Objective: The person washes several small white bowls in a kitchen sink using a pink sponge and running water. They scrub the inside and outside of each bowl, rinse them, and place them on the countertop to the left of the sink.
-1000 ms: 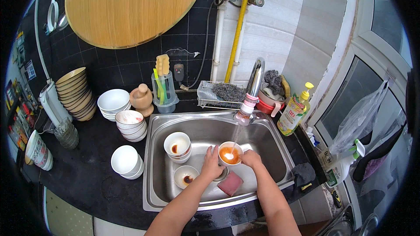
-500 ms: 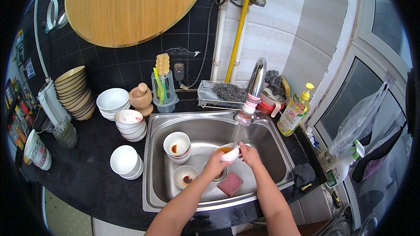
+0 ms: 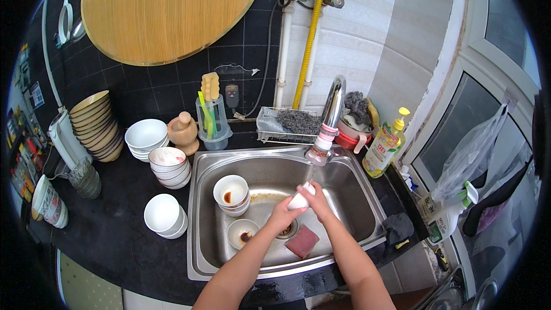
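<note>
A small white bowl (image 3: 298, 201) is tilted under the running faucet (image 3: 325, 138), its inside turned from view. My left hand (image 3: 282, 213) is closed on its near left side. My right hand (image 3: 317, 200) is closed on its right side, fingers over the upper edge. Below my hands a reddish-brown cloth (image 3: 302, 241) lies on the floor of the steel sink (image 3: 192, 218), beside the drain (image 3: 288, 231). Left of them stand stacked white bowls (image 3: 231, 191) with a brown stain in the top one. Another stained bowl (image 3: 243, 233) sits in front, near my left forearm.
On the counter left of the sink are white bowl stacks (image 3: 165, 216), a wooden mortar (image 3: 183, 133), a utensil holder (image 3: 213, 120) and tall tan bowls (image 3: 94, 123). A wire rack (image 3: 287, 125) stands behind the sink. A soap bottle (image 3: 383, 146) and dark cloth (image 3: 398, 228) are at right.
The bowl has turned over between my hands, hiding its brownish inside. My right hand has moved left and up onto it. Brownish residue now shows on the sink floor behind the bowl.
</note>
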Action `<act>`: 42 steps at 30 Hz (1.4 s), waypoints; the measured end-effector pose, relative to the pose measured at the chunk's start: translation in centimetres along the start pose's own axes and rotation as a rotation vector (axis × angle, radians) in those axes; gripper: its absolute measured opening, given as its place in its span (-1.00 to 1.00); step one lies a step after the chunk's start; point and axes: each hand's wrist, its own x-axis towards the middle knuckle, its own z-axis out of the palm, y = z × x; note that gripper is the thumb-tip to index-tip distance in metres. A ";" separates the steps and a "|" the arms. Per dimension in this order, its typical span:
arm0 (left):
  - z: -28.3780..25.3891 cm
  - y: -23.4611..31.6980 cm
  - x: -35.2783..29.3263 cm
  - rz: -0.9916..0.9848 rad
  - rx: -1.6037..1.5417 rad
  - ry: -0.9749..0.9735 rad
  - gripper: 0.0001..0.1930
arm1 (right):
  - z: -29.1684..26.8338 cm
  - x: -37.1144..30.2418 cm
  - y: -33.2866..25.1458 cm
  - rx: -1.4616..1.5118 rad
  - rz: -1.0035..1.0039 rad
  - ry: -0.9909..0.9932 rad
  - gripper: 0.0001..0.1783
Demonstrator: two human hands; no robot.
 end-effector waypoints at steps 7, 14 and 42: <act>0.3 -2.0 0.5 0.045 0.102 0.018 -0.66 | -0.7 2.4 4.0 -0.112 -0.196 0.136 -0.39; -0.1 -1.1 0.3 -0.011 0.042 -0.007 -0.65 | -0.3 0.8 0.5 -0.025 0.001 0.000 -0.36; -0.7 0.5 0.4 -0.189 -0.849 -0.205 -0.46 | -1.6 1.0 0.6 0.318 0.255 -0.032 -0.39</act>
